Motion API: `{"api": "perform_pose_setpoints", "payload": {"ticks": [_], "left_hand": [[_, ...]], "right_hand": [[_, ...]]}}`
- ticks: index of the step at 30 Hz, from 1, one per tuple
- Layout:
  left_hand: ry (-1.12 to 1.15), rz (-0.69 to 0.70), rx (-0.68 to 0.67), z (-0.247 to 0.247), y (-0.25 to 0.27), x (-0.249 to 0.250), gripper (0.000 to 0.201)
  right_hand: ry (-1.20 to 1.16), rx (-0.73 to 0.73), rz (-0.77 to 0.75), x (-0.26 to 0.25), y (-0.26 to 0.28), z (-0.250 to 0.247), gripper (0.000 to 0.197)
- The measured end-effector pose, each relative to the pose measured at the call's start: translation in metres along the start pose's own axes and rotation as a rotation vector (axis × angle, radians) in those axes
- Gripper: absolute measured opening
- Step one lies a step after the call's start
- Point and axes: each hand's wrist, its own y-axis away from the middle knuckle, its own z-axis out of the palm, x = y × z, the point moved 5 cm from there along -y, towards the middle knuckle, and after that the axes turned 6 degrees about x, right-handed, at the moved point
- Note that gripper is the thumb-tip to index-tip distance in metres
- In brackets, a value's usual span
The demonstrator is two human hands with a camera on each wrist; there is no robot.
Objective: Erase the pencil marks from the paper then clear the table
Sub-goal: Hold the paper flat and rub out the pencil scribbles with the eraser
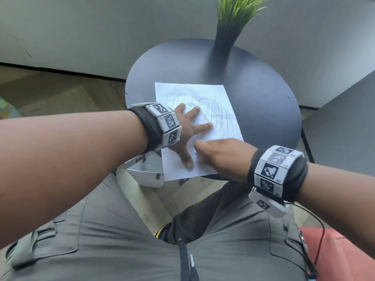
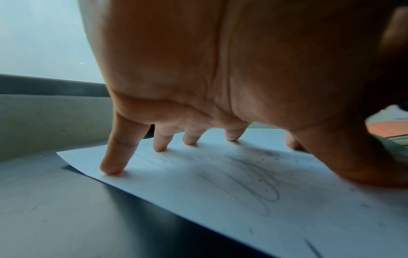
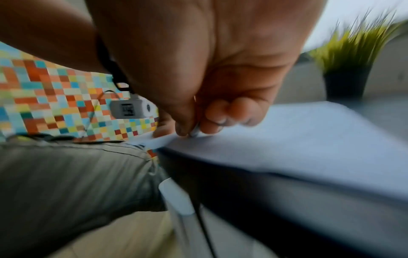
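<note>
A white sheet of paper (image 1: 182, 90) with grey pencil scribbles (image 1: 215, 112) lies on the round dark table (image 1: 259, 82), its near edge hanging over the rim. My left hand (image 1: 186, 128) is spread flat on the sheet, fingertips (image 2: 110, 170) pressing it down beside the scribbles (image 2: 253, 178). My right hand (image 1: 219, 151) is low over the near part of the paper (image 3: 309, 139), fingers curled. It pinches a small pale eraser (image 3: 195, 131) between thumb and fingers, its tip against the sheet. The right wrist view is blurred.
A green grass plant in a dark vase (image 1: 225, 37) stands at the table's far edge. A white bin (image 1: 146, 175) sits under the table's near left rim. A dark surface (image 1: 345, 128) lies to the right, a grey wall behind.
</note>
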Motion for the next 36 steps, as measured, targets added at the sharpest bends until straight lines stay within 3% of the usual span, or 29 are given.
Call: {"api": "perform_pose_setpoints", "payload": {"ticks": [1, 4, 5, 7, 9, 11, 13, 16, 24, 27, 31, 36], "left_hand": [[-0.001, 0.001, 0.0, 0.0, -0.001, 0.001, 0.134], [0.019, -0.007, -0.001, 0.001, -0.004, -0.001, 0.135], [0.016, -0.013, -0.003, 0.001, -0.005, -0.001, 0.136], [0.019, -0.017, -0.008, 0.001, -0.006, -0.001, 0.137], [0.016, -0.016, -0.007, 0.001, -0.006, 0.0, 0.137], [0.026, -0.029, -0.005, 0.0, -0.007, 0.001, 0.136], [0.049, -0.048, -0.008, -0.001, -0.008, 0.002, 0.135], [0.031, -0.047, 0.004, -0.005, -0.01, 0.004, 0.134], [0.044, -0.001, 0.046, -0.003, -0.007, 0.012, 0.135], [0.033, -0.013, 0.048, -0.002, -0.006, 0.014, 0.136], [0.068, -0.004, 0.012, -0.002, -0.008, 0.016, 0.133], [0.044, -0.011, 0.009, -0.005, -0.011, 0.017, 0.135]], "right_hand": [[-0.02, -0.011, 0.0, 0.002, 0.004, -0.001, 0.025], [-0.001, 0.092, 0.32, 0.059, -0.001, -0.02, 0.013], [0.017, 0.111, 0.361, 0.065, 0.0, -0.02, 0.013], [0.047, 0.1, 0.247, 0.042, 0.0, -0.012, 0.015], [0.024, 0.038, 0.021, 0.005, 0.008, 0.0, 0.021], [0.059, 0.001, 0.003, 0.009, 0.012, -0.002, 0.018], [0.038, 0.077, 0.205, 0.046, 0.005, -0.012, 0.013], [-0.051, 0.168, 0.442, 0.083, 0.004, -0.014, 0.021], [-0.113, 0.194, 0.573, 0.092, 0.001, -0.017, 0.028], [-0.26, 0.222, 0.621, 0.095, -0.001, -0.017, 0.025], [-0.401, 0.235, 0.608, 0.091, 0.009, -0.018, 0.02], [-0.295, 0.04, 0.331, 0.042, 0.015, -0.007, 0.021]]}}
